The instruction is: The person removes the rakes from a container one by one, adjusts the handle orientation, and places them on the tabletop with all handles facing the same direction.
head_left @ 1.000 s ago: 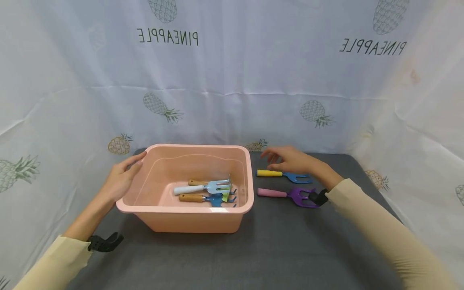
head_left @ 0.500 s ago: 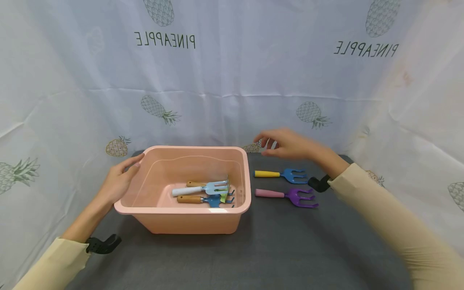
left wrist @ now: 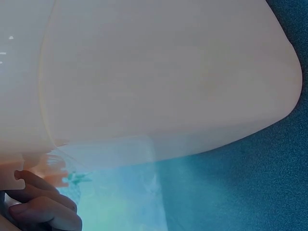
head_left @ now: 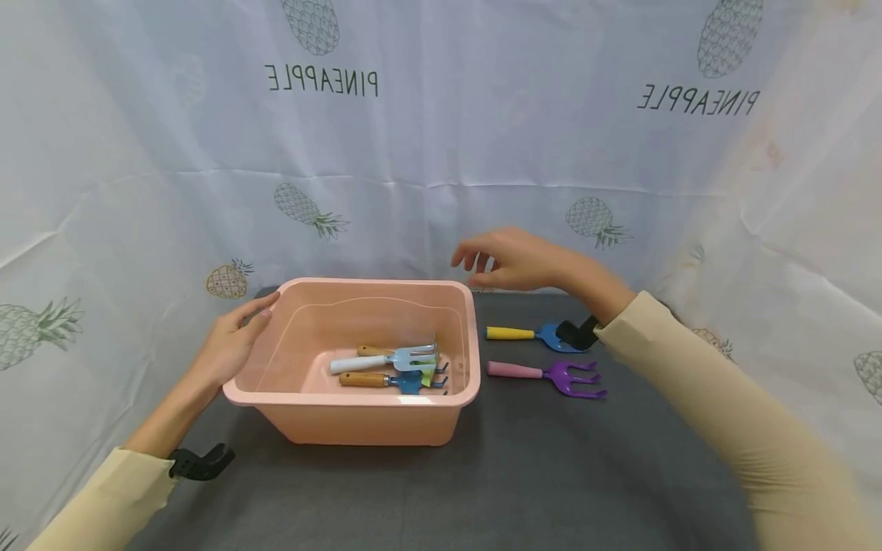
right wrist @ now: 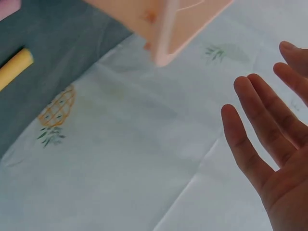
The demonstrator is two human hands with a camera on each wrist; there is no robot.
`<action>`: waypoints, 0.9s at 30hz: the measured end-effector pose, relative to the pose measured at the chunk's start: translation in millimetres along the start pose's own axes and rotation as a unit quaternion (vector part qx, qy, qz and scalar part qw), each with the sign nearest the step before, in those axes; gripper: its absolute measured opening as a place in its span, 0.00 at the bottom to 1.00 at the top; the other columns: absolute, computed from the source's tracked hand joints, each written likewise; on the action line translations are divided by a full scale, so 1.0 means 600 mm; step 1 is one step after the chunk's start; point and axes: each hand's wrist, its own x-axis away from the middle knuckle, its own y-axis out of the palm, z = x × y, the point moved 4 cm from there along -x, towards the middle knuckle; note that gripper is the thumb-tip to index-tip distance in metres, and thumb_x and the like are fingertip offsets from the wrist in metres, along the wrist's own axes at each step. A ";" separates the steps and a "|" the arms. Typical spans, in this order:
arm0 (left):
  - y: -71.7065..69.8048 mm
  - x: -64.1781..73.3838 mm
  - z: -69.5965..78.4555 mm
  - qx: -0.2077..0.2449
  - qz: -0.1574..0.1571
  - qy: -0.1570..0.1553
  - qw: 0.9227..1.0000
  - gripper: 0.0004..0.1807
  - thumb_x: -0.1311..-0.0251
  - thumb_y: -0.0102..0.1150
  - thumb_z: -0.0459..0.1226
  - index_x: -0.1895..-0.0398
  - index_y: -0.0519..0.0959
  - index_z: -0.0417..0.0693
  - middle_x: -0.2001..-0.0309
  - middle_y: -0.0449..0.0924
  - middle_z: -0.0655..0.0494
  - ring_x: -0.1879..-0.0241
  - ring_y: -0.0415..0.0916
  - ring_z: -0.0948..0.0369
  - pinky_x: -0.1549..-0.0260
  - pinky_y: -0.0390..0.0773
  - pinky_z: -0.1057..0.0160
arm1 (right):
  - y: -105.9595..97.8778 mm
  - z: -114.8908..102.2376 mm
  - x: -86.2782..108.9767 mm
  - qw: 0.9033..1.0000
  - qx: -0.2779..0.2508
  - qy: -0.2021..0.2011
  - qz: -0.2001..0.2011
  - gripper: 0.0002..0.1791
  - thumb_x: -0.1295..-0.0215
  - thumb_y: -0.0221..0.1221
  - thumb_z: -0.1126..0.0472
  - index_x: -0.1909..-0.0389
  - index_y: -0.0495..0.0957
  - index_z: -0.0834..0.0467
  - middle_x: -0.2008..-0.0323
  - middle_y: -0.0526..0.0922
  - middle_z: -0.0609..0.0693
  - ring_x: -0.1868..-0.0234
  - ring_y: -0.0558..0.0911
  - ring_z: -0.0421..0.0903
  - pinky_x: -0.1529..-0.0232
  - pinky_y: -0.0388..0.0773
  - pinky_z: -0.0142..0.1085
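Tub [head_left: 375, 422], left of two forks [head_left: 515, 370] on counter [head_left: 496, 474], side gripped by left hand [head_left: 230, 340]. Right hand [head_left: 520, 262] loosely bent, empty, raised near far-right corner. Overlapping tools [head_left: 361, 363] inside could be scattered by tugging.

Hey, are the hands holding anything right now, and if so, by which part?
The left hand holds the pink basin by the left end of its rim. The right hand holds nothing.

A dark table [head_left: 441, 497] carries a pink tub [head_left: 375, 422], yellow-handled fork [head_left: 525, 334] and purple fork [head_left: 556, 374]
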 end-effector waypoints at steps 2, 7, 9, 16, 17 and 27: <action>0.000 0.000 -0.001 0.000 0.000 -0.003 1.000 0.30 0.26 0.35 0.55 0.25 0.56 0.56 0.26 0.51 0.40 0.30 0.54 0.36 0.42 0.65 0.35 | -0.002 -0.009 -0.014 1.000 0.001 -0.005 -0.006 0.15 0.35 0.60 0.55 0.48 0.77 0.48 0.55 0.83 0.42 0.55 0.81 0.38 0.55 0.80 0.37; 0.000 0.000 -0.001 0.004 -0.002 -0.006 1.000 0.30 0.26 0.35 0.54 0.25 0.56 0.56 0.25 0.51 0.41 0.29 0.52 0.36 0.41 0.63 0.33 | -0.003 -0.032 -0.055 1.000 0.006 -0.017 -0.015 0.15 0.34 0.60 0.53 0.47 0.76 0.46 0.56 0.82 0.41 0.55 0.81 0.38 0.52 0.78 0.37; -0.001 0.000 -0.001 0.004 0.000 -0.005 1.000 0.30 0.26 0.35 0.54 0.25 0.56 0.56 0.25 0.51 0.41 0.30 0.53 0.37 0.42 0.64 0.33 | 0.001 -0.040 -0.073 1.000 0.004 -0.020 -0.019 0.15 0.34 0.59 0.52 0.47 0.76 0.45 0.56 0.82 0.41 0.55 0.80 0.37 0.51 0.77 0.37; -0.001 0.002 0.002 0.003 -0.001 -0.001 1.000 0.31 0.27 0.36 0.55 0.25 0.57 0.55 0.25 0.51 0.41 0.29 0.51 0.37 0.41 0.62 0.33 | 0.031 -0.070 -0.134 0.998 -0.014 -0.039 -0.045 0.15 0.35 0.61 0.53 0.49 0.76 0.46 0.58 0.82 0.42 0.56 0.81 0.38 0.50 0.77 0.36; -0.001 0.002 0.002 0.003 -0.001 0.000 1.000 0.31 0.27 0.36 0.55 0.25 0.57 0.55 0.26 0.52 0.41 0.29 0.51 0.37 0.41 0.62 0.33 | 0.036 -0.074 -0.143 0.998 -0.018 -0.044 -0.048 0.15 0.35 0.61 0.53 0.49 0.76 0.47 0.58 0.82 0.43 0.56 0.82 0.38 0.51 0.77 0.36; -0.001 0.000 0.000 0.003 0.001 0.005 1.000 0.30 0.26 0.36 0.55 0.26 0.57 0.56 0.26 0.52 0.41 0.30 0.55 0.37 0.42 0.66 0.36 | 0.114 -0.101 -0.220 0.992 -0.059 -0.072 -0.088 0.18 0.36 0.61 0.56 0.45 0.75 0.50 0.56 0.83 0.48 0.55 0.82 0.42 0.51 0.75 0.32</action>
